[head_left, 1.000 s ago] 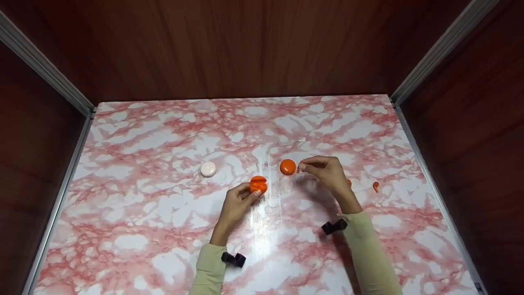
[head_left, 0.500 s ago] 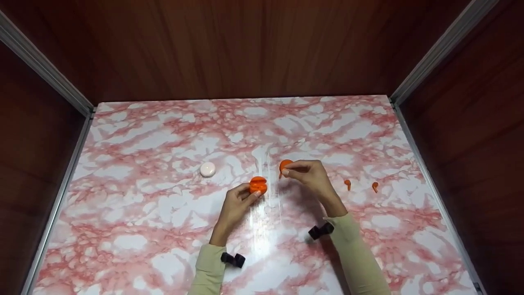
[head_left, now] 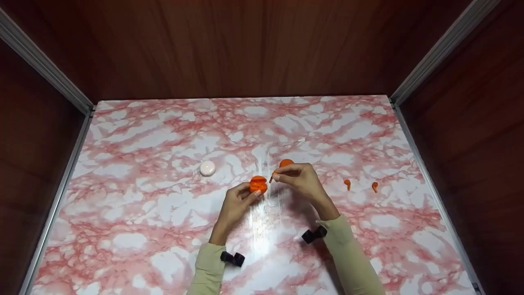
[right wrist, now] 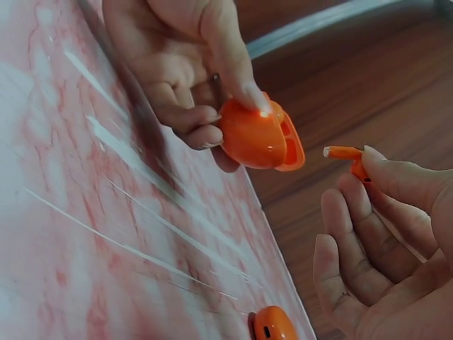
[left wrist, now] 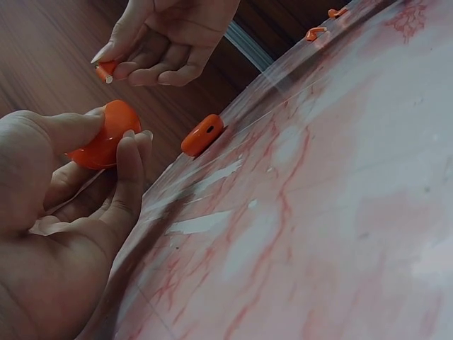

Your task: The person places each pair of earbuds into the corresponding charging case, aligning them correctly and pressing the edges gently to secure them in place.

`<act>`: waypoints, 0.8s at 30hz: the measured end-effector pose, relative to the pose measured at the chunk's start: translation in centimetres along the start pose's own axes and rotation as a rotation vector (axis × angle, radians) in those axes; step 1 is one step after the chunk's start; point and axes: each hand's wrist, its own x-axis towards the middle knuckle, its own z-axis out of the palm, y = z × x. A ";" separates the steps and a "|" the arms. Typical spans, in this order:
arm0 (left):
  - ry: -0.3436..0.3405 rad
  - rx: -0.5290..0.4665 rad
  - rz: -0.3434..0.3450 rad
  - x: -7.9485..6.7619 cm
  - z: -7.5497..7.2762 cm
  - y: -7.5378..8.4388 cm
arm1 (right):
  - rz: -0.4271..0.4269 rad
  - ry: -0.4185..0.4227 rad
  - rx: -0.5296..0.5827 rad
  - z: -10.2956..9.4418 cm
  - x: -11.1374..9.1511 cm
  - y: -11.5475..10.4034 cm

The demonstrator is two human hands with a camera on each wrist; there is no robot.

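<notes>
My left hand grips an orange earbud case above the table, its lid raised, thumb in front and fingers behind. Between thumb and forefinger, my right hand pinches an orange earbud, stem pointing toward the case. A small gap separates the earbud from the case's open side in the right wrist view. Behind the right fingertips a second orange case rests closed on the table, partly hidden in the head view. Two more orange earbuds, a nearer one and a farther one, lie to the right.
A round white case sits on the table left of the hands. The pink-and-white marbled table is bordered by dark wood panels at the back and sides, with metal rails along the side edges.
My right hand has moved left with the earbud, past the closed orange case and up to the open one. One loose earbud has come into full view. The left hand stays put.
</notes>
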 end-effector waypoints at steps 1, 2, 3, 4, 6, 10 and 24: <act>-0.005 0.004 0.005 0.0 0.0 0.0 | 0.006 0.002 -0.001 0.1 0.0 0.0; -0.007 0.004 0.008 0.0 0.0 0.1 | 0.012 -0.001 0.000 0.3 0.0 0.0; -0.010 0.006 0.010 0.1 0.0 0.0 | 0.017 -0.001 -0.002 0.5 0.1 -0.1; -0.013 0.005 0.010 0.1 0.0 0.1 | 0.025 -0.003 0.000 0.6 0.1 -0.1; -0.015 0.020 0.009 0.1 0.0 0.0 | 0.042 -0.008 -0.003 1.0 0.1 -0.1; -0.019 0.043 0.007 -0.1 0.0 -0.1 | 0.065 -0.022 -0.011 1.5 0.1 0.0; -0.028 0.051 0.018 -0.2 0.0 0.0 | 0.037 -0.076 -0.073 2.1 -0.1 0.4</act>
